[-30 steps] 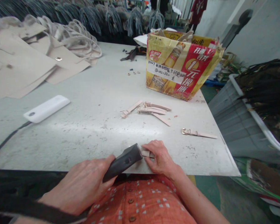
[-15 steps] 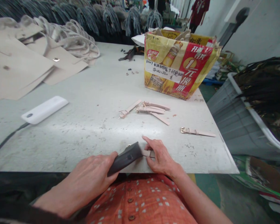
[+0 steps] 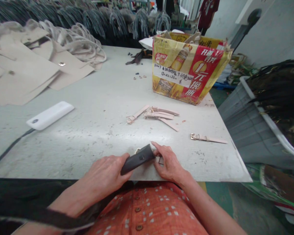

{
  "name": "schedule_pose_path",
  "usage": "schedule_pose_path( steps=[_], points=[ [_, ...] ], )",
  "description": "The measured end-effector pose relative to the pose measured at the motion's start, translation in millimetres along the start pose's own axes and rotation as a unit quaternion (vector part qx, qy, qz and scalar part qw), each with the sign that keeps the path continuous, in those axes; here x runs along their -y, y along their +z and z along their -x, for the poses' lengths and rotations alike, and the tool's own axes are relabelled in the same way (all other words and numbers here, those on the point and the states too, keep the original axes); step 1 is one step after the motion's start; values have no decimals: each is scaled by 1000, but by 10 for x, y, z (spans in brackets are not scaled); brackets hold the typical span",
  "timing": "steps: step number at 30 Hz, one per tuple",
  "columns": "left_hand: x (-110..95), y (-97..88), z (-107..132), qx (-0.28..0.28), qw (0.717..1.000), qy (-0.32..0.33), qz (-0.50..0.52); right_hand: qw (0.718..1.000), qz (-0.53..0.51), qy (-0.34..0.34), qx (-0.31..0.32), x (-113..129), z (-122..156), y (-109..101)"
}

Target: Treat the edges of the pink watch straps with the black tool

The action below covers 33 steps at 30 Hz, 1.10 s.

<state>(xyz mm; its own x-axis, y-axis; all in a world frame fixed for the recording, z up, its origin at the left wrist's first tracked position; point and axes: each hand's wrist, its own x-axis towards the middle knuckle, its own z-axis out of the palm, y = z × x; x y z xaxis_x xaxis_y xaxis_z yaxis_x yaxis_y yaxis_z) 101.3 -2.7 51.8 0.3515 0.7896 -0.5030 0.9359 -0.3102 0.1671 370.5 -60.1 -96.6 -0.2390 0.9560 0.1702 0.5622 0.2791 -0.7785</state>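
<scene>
My left hand point(image 3: 110, 166) is closed around a dark grey, block-shaped handheld tool point(image 3: 138, 159). The tool lies slanted over a pale strap point(image 3: 161, 160) and hides most of it. A gold buckle point(image 3: 137, 150) shows just beyond the tool's far edge. At the table's front edge, my right hand point(image 3: 168, 163) pinches the strap, with its index finger by the tool's right end. Several pale buckle straps point(image 3: 159, 114) lie in a loose pile farther back. Another buckle strap point(image 3: 208, 139) lies alone to the right.
A yellow and red cardboard box point(image 3: 183, 71) stands at the back right. Pale flat panels with cords point(image 3: 22, 68) cover the back left. On the left lies a white corded device point(image 3: 51, 116). Beside the table point(image 3: 88, 143) stands a grey bin point(image 3: 245, 107) with dark material.
My left hand has moved the dark tool slightly right and up, closer to my right fingers. More of the gold buckle shows, and less of the strap. My right hand stays nearly in place.
</scene>
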Motion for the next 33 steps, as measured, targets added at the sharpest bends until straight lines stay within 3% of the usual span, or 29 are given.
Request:
schedule_pose_path(
  steps=[5, 9, 14, 19, 23, 28, 33],
  points=[
    [106, -61, 62, 10, 997, -58, -56, 1000, 2, 6, 13, 51, -12, -18],
    [149, -6, 195, 34, 997, -53, -41, 1000, 2, 18, 22, 88, -18, -31],
    [-31, 57, 198, 66, 996, -21, -57, 1000, 3, 10, 15, 62, -17, -3],
    [-144, 10, 8, 38, 998, -15, -50, 1000, 22, 20, -7, 30, -20, 20],
    [18, -24, -27, 27, 999, -28, -35, 1000, 24, 14, -8, 42, -21, 35],
    [271, 0, 98, 9, 998, -63, -23, 1000, 15, 16, 5, 60, -27, 40],
    [195, 39, 104, 28, 998, -59, -8, 1000, 22, 11, -2, 32, -43, 67]
  ],
)
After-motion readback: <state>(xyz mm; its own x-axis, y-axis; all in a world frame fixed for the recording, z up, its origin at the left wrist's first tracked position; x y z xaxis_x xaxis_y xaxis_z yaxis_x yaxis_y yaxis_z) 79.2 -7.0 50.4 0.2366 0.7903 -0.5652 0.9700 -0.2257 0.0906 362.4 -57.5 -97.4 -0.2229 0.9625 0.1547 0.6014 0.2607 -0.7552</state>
